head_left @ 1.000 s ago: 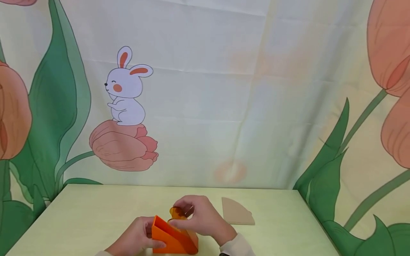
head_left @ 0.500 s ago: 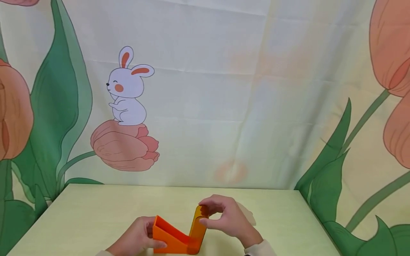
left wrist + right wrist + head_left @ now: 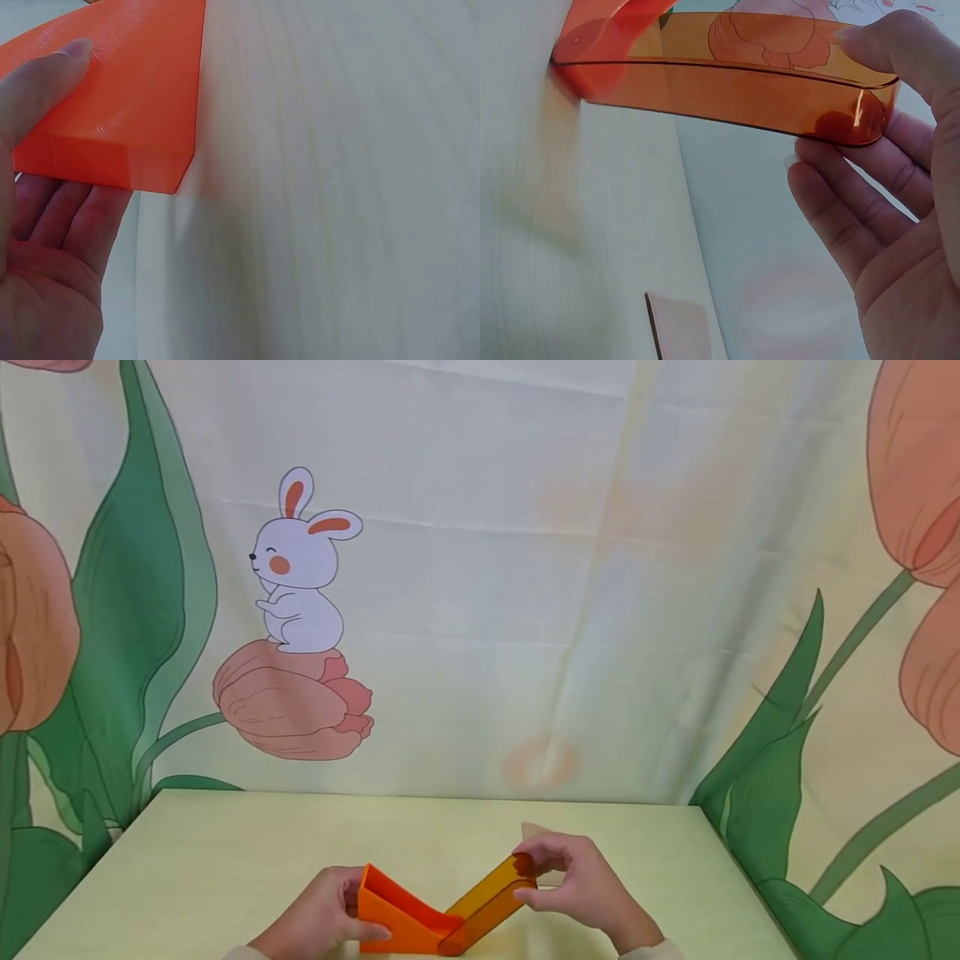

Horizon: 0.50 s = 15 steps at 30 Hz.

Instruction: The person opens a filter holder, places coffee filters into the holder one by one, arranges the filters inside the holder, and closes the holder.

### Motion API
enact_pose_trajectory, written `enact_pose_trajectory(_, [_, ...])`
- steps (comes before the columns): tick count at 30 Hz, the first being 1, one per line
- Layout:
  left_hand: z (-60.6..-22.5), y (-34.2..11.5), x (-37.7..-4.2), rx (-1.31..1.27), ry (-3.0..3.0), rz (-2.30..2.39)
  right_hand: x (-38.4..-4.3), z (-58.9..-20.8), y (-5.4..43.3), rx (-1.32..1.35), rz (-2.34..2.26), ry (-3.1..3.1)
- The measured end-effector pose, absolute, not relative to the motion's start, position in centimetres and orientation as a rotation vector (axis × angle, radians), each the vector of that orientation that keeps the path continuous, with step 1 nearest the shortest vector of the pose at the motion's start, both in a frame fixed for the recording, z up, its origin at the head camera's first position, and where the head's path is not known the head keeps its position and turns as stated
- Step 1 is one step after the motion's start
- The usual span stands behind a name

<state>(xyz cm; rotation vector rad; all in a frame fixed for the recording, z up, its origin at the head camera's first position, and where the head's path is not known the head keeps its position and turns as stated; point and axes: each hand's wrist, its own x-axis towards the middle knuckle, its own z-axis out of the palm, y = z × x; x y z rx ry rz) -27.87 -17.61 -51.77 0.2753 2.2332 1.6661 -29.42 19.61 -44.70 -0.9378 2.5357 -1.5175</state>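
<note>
In the head view an orange wedge-shaped case (image 3: 405, 920) stands on the table, hollow and uncovered along its top. A see-through amber lid (image 3: 491, 897) joins it at its low right end and slants up to the right. My left hand (image 3: 326, 910) grips the tall left end of the case, thumb on the near side, as the left wrist view also shows with the orange wall (image 3: 127, 97). My right hand (image 3: 581, 885) pinches the lid's raised far end between thumb and fingers. In the right wrist view the curved amber lid (image 3: 727, 94) spans from the hinge to my fingertips.
A flat tan fan-shaped piece (image 3: 535, 832) lies on the table behind my right hand, mostly hidden by it. The pale table (image 3: 247, 843) ends at a hanging cloth (image 3: 450, 693) printed with a rabbit and tulips.
My right hand has swung the amber lid out to the right and down, away from the orange case. My left hand keeps its grip on the case.
</note>
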Motion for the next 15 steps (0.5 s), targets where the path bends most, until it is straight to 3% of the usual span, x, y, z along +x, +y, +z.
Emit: enact_pose_trajectory(15, [-51.7, -17.8, -27.7, 0.257, 2.270, 1.640, -29.8, -45.5, 21.3, -0.890, -1.496, 2.489])
